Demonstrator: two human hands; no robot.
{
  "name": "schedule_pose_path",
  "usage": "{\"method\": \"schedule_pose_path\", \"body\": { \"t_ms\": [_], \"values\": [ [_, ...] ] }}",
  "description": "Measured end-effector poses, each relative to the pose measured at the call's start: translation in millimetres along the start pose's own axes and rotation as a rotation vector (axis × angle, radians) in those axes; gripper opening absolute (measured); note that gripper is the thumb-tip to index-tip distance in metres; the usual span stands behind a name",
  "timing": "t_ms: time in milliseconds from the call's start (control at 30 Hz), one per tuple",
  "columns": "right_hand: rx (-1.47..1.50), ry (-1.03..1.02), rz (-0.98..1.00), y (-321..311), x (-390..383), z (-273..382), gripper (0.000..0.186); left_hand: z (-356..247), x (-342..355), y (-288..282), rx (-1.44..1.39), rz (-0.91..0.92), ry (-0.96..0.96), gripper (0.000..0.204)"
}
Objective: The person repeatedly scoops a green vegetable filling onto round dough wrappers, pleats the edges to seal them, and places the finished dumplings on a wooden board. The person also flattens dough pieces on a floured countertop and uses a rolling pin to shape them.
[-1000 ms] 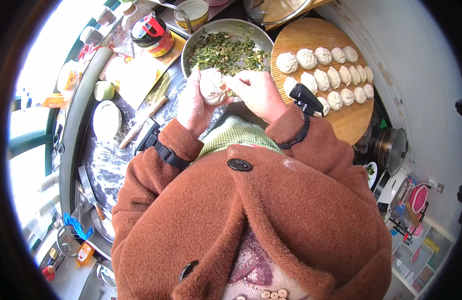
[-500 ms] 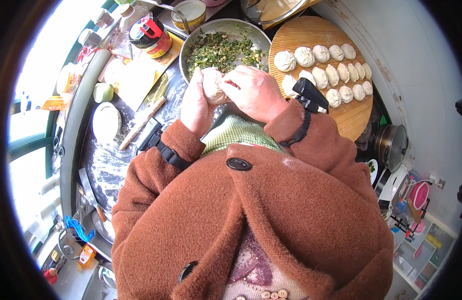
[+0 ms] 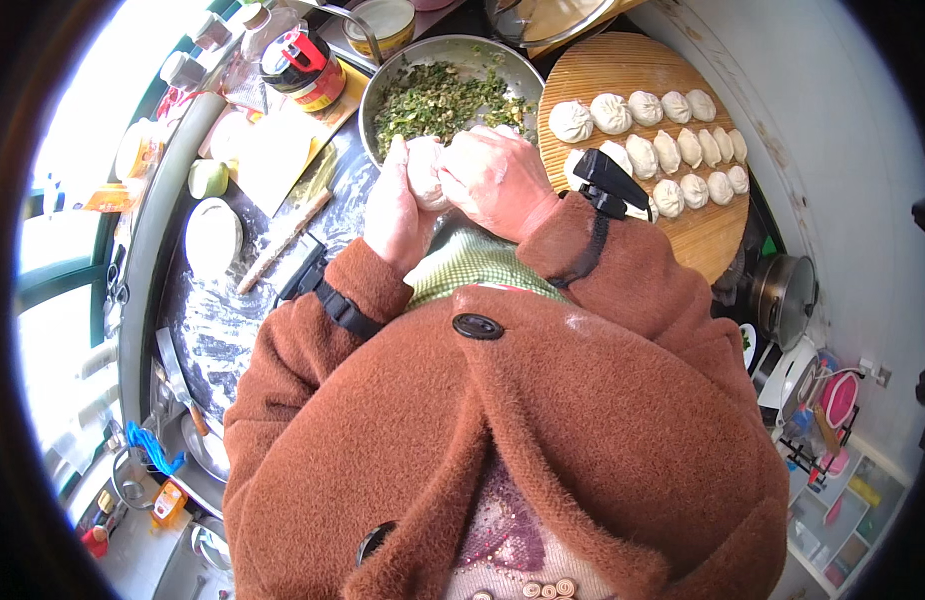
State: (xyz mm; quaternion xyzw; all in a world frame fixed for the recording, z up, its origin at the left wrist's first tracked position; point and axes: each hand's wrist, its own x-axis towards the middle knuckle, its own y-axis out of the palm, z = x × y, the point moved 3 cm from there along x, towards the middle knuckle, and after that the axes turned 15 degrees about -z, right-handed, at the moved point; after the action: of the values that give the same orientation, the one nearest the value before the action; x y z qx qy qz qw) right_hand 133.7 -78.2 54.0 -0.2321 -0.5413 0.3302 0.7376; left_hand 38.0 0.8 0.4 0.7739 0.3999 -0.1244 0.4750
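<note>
Head view: the left hand [image 3: 395,215] cups a pale, round dough bun [image 3: 424,170] while the right hand [image 3: 495,180] closes over its top, both gripping it just near of the round metal bowl of chopped green filling [image 3: 445,92]. Judged good practice: pinch small, even pleats, turning the bun in the cupped palm. Finished buns sit on the round wooden board [image 3: 708,235] at right.

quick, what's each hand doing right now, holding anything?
Left hand: cupped around the dough bun, holding it.
Right hand: closed over the same dough bun, fingers pinching its top.
</note>
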Motion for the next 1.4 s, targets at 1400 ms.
{"method": "schedule_pose_path", "body": {
  "t_ms": [1400],
  "values": [
    [1.582, 1.828, 0.045, 69.7, -79.8, -6.8, 0.04, 27.6, -7.1, -44.0, 0.245, -0.134, 0.666, 0.052]
  ]
}}
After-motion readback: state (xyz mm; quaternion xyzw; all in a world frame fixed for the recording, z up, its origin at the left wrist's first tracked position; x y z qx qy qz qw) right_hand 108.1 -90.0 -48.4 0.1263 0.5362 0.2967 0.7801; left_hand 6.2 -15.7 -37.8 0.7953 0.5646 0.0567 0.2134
